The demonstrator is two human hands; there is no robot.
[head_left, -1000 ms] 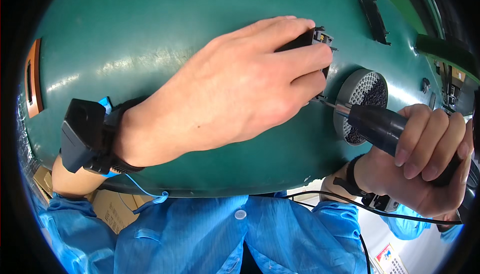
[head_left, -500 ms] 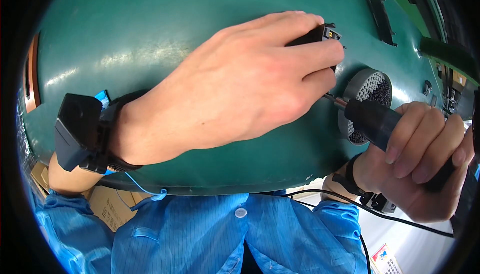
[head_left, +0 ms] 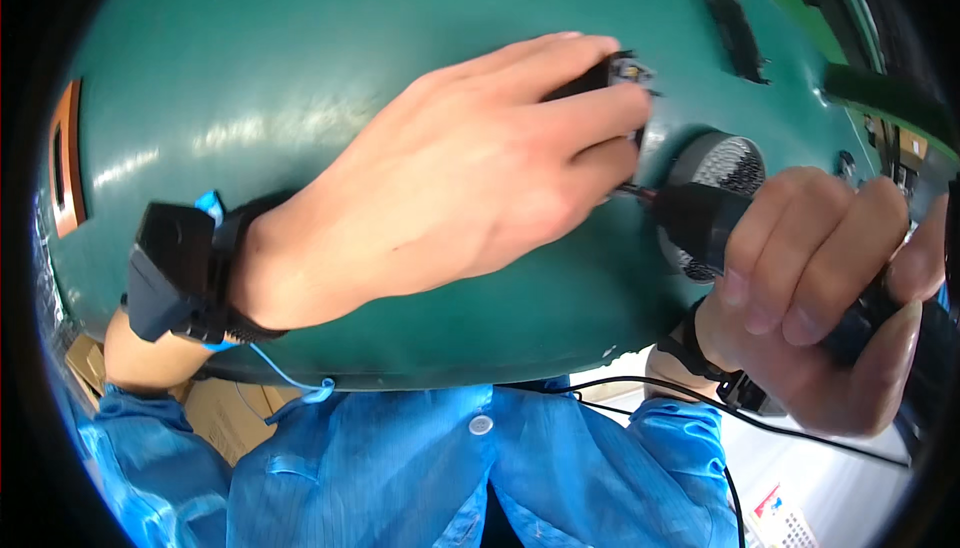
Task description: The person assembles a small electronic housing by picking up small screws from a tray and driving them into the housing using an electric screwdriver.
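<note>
My left hand (head_left: 500, 163) is closed over a small black plastic part (head_left: 582, 83), pressed down near the table's middle. Only the part's upper end shows between the fingers, with bits of metal at its tip. In my right hand (head_left: 810, 258) is a black electric screwdriver (head_left: 698, 220), lying almost level. Its bit points left, under the left hand's fingers, and the tip is hidden there. Behind the screwdriver stands a round grey dish (head_left: 735, 163) with a perforated plate and many small dark screws.
A second long black part (head_left: 738, 33) lies at the far right of the green table (head_left: 300, 38). A brown wooden piece (head_left: 68, 158) sits at the left edge. A black cable (head_left: 690, 398) runs past my right wrist; cardboard (head_left: 225, 418) shows below the table.
Both hands have shifted slightly left in the picture, with the black part and the screwdriver. The table items also sit a little differently, so the view has moved somewhat.
</note>
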